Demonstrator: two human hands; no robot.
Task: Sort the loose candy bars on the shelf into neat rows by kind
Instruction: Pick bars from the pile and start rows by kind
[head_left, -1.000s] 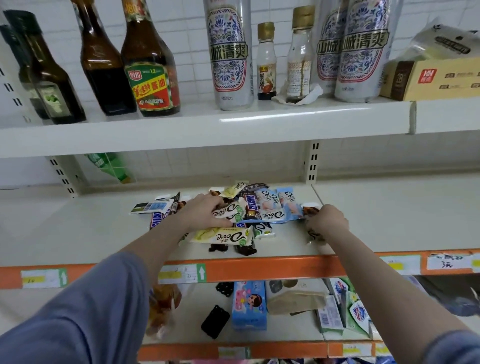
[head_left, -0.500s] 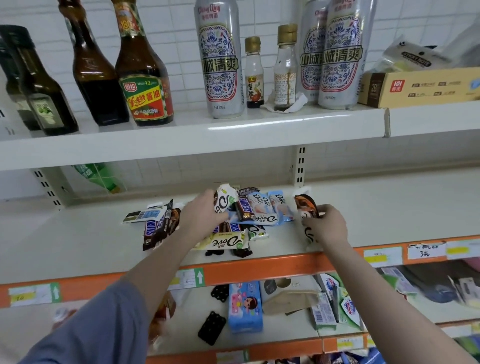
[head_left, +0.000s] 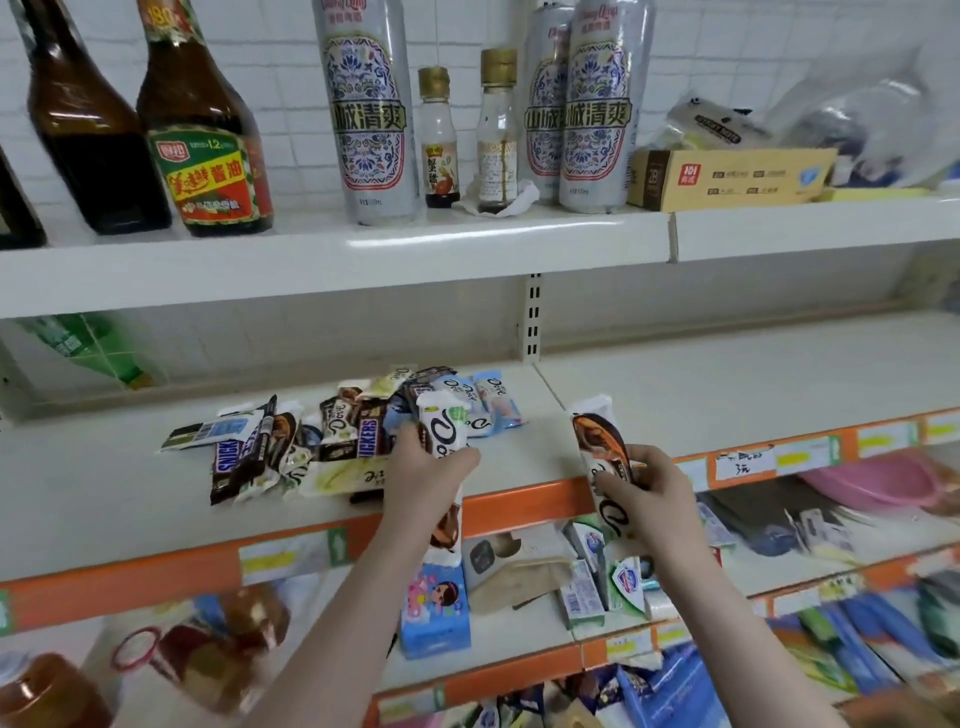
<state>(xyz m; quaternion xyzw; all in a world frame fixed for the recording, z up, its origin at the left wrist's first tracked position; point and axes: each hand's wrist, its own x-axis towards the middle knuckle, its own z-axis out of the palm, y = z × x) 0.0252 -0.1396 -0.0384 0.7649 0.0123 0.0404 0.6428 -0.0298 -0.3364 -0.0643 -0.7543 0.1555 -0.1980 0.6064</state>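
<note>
Here, mid-frame, the candy bar pile lies loose on the middle shelf, left of centre. Two bars are out of it, one per hand. The left hand grips a white Dove bar upright, fingers curled round its middle, lower end hanging past the orange shelf edge. The right hand pinches a second white Dove bar, orange-brown at the top, just right of the pile, above the shelf front.

Judgement: a matching pair is being pulled out to start one row. To do it well, lay both flat on the bare shelf to the right, well apart from the pile, same end up, long sides touching.

Count, as far as readable:
- held Dove bars: two
- Snickers in the pile: at least two
- pale blue Dove: two, at the pile's back right
- yellow-green Dove: one at the front

The rest overlap; no full count possible.

Upper shelf:
- tall cans: three
- small bottles: two
- dark sauce bottles: at least three, upper left
</note>
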